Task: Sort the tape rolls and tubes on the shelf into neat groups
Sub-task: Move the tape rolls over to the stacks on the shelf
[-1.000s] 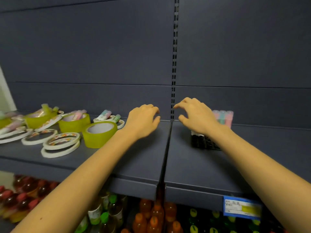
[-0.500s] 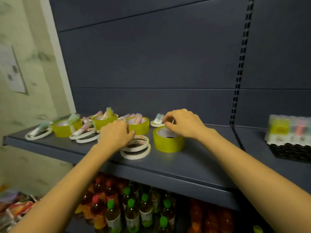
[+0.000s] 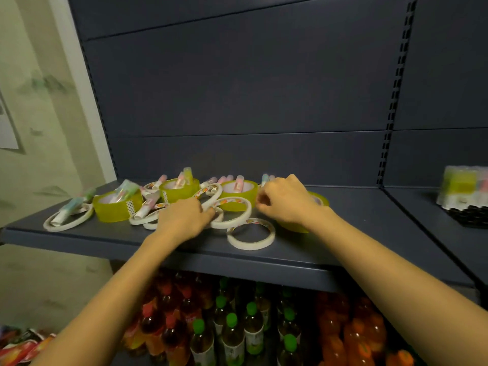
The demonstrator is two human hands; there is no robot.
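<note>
Little is sorted yet. Nearest the shelf [image 3: 290, 260] edge lies a loose white ring [image 3: 249, 245]. Behind it, the left hand [image 3: 184, 219] curls its fingers round a tilted ring [image 3: 239, 222]. The right hand [image 3: 287, 202] bunches over a yellow roll [image 3: 322, 202] — holding what, I cannot tell. Farther back, tubes [image 3: 182, 178] and other rolls [image 3: 117, 207] lie jumbled.

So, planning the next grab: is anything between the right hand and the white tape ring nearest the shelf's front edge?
Nothing visible. The white tape ring lies flat on the shelf just in front of the right hand, with only bare shelf between them.
</note>
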